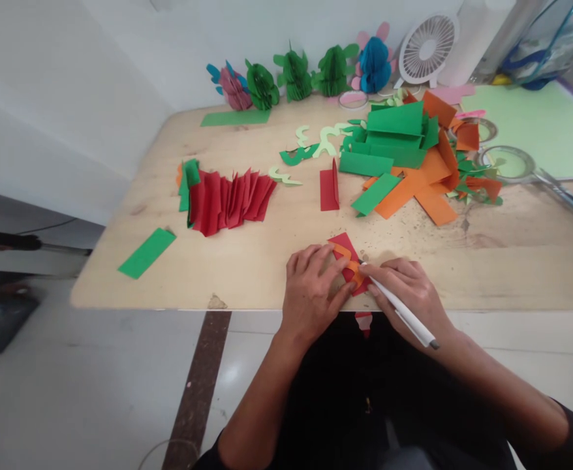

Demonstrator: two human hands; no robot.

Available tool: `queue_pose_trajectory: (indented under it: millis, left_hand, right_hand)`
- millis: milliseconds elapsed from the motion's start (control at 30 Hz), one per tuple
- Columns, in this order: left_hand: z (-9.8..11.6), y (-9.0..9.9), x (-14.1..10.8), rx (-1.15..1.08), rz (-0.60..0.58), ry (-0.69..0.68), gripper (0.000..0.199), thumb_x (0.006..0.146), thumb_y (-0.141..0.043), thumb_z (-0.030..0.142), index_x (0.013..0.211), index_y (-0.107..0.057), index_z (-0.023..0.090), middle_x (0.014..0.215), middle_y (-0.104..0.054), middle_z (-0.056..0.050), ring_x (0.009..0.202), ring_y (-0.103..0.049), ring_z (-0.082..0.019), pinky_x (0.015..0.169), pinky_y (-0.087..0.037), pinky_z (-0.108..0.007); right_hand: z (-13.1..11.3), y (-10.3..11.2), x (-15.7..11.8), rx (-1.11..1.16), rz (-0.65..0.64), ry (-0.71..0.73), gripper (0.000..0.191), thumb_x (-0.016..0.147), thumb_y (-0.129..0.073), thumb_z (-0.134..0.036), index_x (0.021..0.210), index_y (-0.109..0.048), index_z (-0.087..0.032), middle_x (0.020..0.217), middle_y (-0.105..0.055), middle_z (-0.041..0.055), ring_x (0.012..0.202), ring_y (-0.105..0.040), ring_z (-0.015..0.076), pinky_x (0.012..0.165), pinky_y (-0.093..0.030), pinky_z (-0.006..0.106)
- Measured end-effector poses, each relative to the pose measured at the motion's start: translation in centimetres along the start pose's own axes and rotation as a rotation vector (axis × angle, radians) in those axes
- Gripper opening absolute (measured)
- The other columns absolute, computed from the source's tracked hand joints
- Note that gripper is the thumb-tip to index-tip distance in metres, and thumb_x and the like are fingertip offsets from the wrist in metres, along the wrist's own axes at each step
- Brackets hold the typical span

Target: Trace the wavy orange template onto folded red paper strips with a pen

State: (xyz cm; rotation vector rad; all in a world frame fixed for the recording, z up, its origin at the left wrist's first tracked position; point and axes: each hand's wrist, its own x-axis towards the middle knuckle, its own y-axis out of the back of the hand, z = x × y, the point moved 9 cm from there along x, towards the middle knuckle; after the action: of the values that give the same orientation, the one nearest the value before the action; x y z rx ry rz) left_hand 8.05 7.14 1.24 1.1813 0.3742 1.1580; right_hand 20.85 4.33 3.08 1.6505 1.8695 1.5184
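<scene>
A white pen (402, 309) is gripped in my right hand (408, 287), its tip touching the edge of an orange paper cutout (356, 275). The cutout lies on a piece of red paper (344, 241) near the table's front edge. My left hand (312, 281) holds both papers down, thumb below and fingers above, covering part of them. Just beyond my hands stands a folded red piece (329, 189). To the left lies a row of folded red papers (232, 201), with green ones at its left end.
Green folded papers (394, 134) and orange strips (428, 186) are heaped at right, beside tape rolls (508, 163) and scissors (568, 196). A green strip (147, 252) lies left. Paper figures (296, 75) and a white fan (428, 49) line the wall.
</scene>
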Motion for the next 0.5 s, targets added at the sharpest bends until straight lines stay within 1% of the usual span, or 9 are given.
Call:
queue_pose_trajectory:
  millis: [100, 267, 400, 500]
  left_hand:
    - [0.05, 0.02, -0.08, 0.006, 0.006, -0.006, 0.031, 0.092, -0.056, 0.039, 0.115, -0.065, 0.021, 0.129, -0.059, -0.012, 0.123, -0.049, -0.031, 0.104, -0.037, -0.051]
    - [0.16, 0.15, -0.11, 0.013, 0.016, -0.008, 0.03, 0.093, -0.054, 0.038, 0.116, -0.064, 0.022, 0.129, -0.059, -0.012, 0.123, -0.048, -0.03, 0.104, -0.037, -0.051]
    - [0.29, 0.17, -0.09, 0.03, 0.012, -0.013, 0.03, 0.093, -0.054, 0.038, 0.116, -0.065, 0.021, 0.13, -0.058, -0.012, 0.123, -0.049, -0.031, 0.103, -0.037, -0.051]
    - [0.34, 0.18, -0.09, 0.047, 0.007, -0.011, 0.03, 0.094, -0.053, 0.038, 0.117, -0.065, 0.022, 0.13, -0.058, -0.012, 0.123, -0.049, -0.032, 0.102, -0.038, -0.051]
  right_hand:
    - [-0.1, -0.21, -0.15, -0.039, -0.009, 0.015, 0.03, 0.091, -0.055, -0.019, 0.12, -0.061, -0.02, 0.085, -0.074, 0.0045, 0.084, -0.064, 0.0207, 0.075, -0.044, 0.036]
    - [-0.45, -0.22, -0.11, -0.106, -0.002, 0.021, 0.027, 0.091, -0.055, -0.018, 0.118, -0.062, -0.02, 0.083, -0.073, 0.0043, 0.082, -0.062, 0.0199, 0.073, -0.043, 0.034]
    - [-0.75, 0.0, 0.06, -0.1, 0.016, 0.023, 0.027, 0.09, -0.056, -0.016, 0.116, -0.063, -0.018, 0.082, -0.073, 0.0049, 0.081, -0.062, 0.0202, 0.073, -0.044, 0.034]
    - [-0.69, -0.03, 0.06, -0.098, 0.015, 0.013, 0.027, 0.091, -0.055, -0.017, 0.116, -0.064, -0.019, 0.084, -0.074, 0.0049, 0.081, -0.062, 0.0203, 0.073, -0.044, 0.035]
